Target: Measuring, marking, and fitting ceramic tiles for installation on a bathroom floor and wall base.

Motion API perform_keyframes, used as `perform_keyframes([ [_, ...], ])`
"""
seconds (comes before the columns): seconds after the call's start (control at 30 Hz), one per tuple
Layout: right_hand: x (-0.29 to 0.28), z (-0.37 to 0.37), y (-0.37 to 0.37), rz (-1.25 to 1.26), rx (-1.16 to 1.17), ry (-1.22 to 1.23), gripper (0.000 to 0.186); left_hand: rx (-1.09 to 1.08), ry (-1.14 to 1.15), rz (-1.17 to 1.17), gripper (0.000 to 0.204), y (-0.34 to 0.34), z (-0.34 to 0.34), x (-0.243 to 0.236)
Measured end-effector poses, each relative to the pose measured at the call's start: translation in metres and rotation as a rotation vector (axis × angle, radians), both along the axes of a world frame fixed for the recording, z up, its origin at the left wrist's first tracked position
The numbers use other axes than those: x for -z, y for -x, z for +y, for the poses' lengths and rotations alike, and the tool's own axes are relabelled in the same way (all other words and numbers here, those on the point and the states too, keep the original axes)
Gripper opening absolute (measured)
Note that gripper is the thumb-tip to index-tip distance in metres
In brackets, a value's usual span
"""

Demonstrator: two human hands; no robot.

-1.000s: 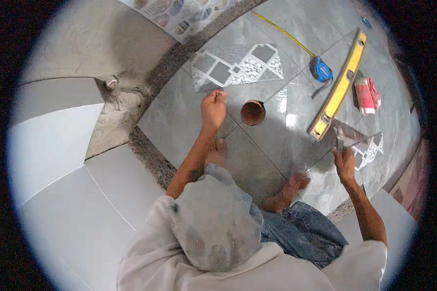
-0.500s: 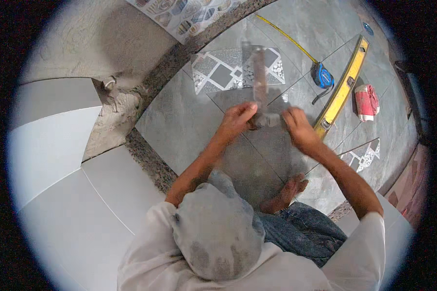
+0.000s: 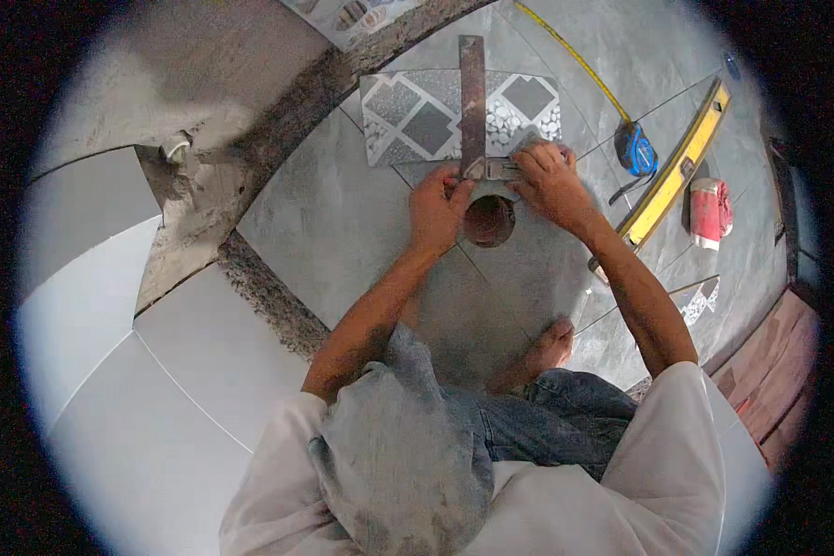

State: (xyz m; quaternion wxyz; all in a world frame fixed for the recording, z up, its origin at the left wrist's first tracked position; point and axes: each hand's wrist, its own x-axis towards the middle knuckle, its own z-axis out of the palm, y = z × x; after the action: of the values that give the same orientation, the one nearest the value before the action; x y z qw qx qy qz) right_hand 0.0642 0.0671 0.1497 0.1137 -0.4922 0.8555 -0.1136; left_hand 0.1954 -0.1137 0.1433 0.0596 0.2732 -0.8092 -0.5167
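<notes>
A try square with a long rusty blade [image 3: 473, 102] lies across a patterned border tile [image 3: 389, 116]. Its short metal handle [image 3: 503, 170] points to the right along the tile's near edge. At the corner where blade and handle meet, my left hand [image 3: 438, 211] is closed, pinching the square between thumb and fingers. My right hand [image 3: 551, 181] has its fingers bent over the handle's right end and presses near the tile's edge; its fingertips are partly hidden. Just below the square is a round brown opening or tin [image 3: 488, 221]; I cannot tell which.
Right of my hands lie a blue tape measure [image 3: 636, 150] with its yellow blade pulled out, a yellow spirit level [image 3: 681, 167] and a red-and-white packet [image 3: 710, 213]. A cut patterned tile piece [image 3: 697, 298] is beyond my right forearm. A rough cement edge [image 3: 269, 296] borders the grey floor tiles on the left.
The try square has come down onto the patterned tile, its blade now sharp instead of blurred. My right hand has moved up and in to its handle. The round brown shape has come into view.
</notes>
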Motion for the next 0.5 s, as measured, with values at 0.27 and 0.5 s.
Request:
perform_keyframes([
  [0.27,0.007,-0.011,0.015,-0.049,-0.11,0.119,0.044,0.003,-0.087,-0.073,0.034,-0.002,-0.008,0.014],
  [0.5,0.01,-0.011,0.012,-0.024,-0.087,0.102,0.044,-0.032,-0.145,-0.058,0.028,-0.004,-0.007,0.006],
])
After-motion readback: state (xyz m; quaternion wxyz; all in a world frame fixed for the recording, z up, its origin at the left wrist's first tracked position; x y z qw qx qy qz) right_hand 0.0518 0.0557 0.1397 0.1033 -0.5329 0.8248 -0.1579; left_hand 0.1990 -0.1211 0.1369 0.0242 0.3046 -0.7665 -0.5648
